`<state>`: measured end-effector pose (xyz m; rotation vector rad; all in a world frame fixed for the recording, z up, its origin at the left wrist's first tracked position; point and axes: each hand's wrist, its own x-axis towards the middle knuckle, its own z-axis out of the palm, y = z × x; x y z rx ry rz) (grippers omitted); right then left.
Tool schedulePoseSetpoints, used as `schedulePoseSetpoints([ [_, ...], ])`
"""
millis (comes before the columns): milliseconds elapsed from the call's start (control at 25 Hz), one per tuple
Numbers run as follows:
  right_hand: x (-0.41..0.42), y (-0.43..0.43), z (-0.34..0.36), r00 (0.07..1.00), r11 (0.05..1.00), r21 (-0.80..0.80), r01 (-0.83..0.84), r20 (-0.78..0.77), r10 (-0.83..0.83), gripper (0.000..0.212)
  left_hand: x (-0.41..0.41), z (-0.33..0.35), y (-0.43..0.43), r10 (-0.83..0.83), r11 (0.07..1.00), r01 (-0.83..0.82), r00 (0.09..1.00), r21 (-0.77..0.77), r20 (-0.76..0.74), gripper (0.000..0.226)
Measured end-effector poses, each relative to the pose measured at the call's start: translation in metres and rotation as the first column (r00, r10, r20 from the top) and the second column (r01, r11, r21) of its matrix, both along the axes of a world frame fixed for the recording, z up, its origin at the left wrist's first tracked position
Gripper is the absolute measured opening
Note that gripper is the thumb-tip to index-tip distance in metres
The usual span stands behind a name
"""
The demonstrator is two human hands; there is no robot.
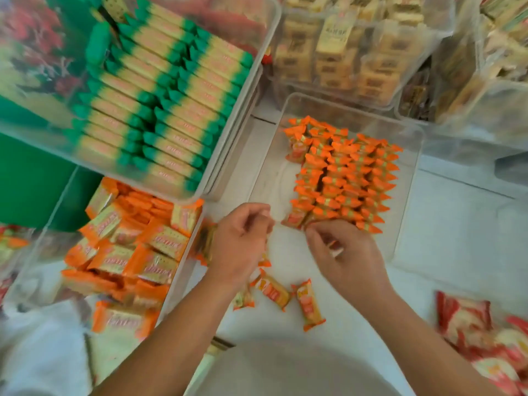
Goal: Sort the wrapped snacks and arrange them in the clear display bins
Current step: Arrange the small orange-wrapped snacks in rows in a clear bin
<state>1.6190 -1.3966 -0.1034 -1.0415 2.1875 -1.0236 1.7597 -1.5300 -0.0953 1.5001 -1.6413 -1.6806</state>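
The left hand [240, 241] and right hand [347, 255] hover with fingers curled at the near edge of the clear bin [271, 178]; blur hides whether either holds anything. Small orange snacks [343, 178] stand in rows inside it, and three loose snacks [310, 305] lie on the white table [428, 281] below.

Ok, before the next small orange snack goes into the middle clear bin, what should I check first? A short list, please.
1. Free floor in the middle bin, left of the orange rows: ok.
2. Loose orange snacks ready on the table, between the forearms: ok.
3. Loose snacks match the rows in colour: ok.
4. Left hand holding nothing: cannot tell, fingers curled, picture blurred.
5. Right hand holding nothing: cannot tell, fingers curled at the rows' near end.
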Motion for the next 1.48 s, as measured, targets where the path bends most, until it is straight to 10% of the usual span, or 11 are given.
schedulePoseSetpoints([
  [280,0.092,0.091,-0.107,0.993,0.81,0.583,0.064,0.047,-0.112,0.035,0.127,-0.098,0.061,-0.186,0.976,0.215,0.8,0.017,0.571,0.021],
  [480,0.099,0.095,-0.111,0.988,0.772,0.627,0.098,0.029,-0.149,0.035,0.115,-0.134,0.059,-0.129,0.991,0.128,0.807,0.043,0.576,0.069],
  [640,0.091,0.101,-0.106,0.955,0.78,0.607,0.151,0.114,-0.274,0.051,0.112,-0.136,0.065,-0.172,0.984,0.168,0.806,0.061,0.567,0.06],
  [880,0.1,0.099,-0.044,0.836,0.879,0.416,0.232,0.377,-0.399,0.031,0.133,-0.091,0.08,0.047,0.905,-0.127,0.978,0.406,0.203,0.03],
  [1080,0.116,0.085,-0.004,0.746,0.94,0.217,0.264,0.572,-0.342,0.047,0.138,-0.04,0.079,0.109,0.592,0.132,0.964,0.795,-0.241,0.032],
  [1320,0.117,0.081,0.02,0.766,0.959,0.086,0.27,0.584,-0.268,0.035,0.117,0.001,0.09,-0.026,0.725,0.277,0.926,0.63,-0.377,0.034],
  [1480,0.103,0.088,0.032,0.807,0.921,0.016,0.389,0.476,-0.349,0.023,0.113,0.017,0.092,-0.319,0.917,0.327,0.945,0.228,-0.073,0.041],
])
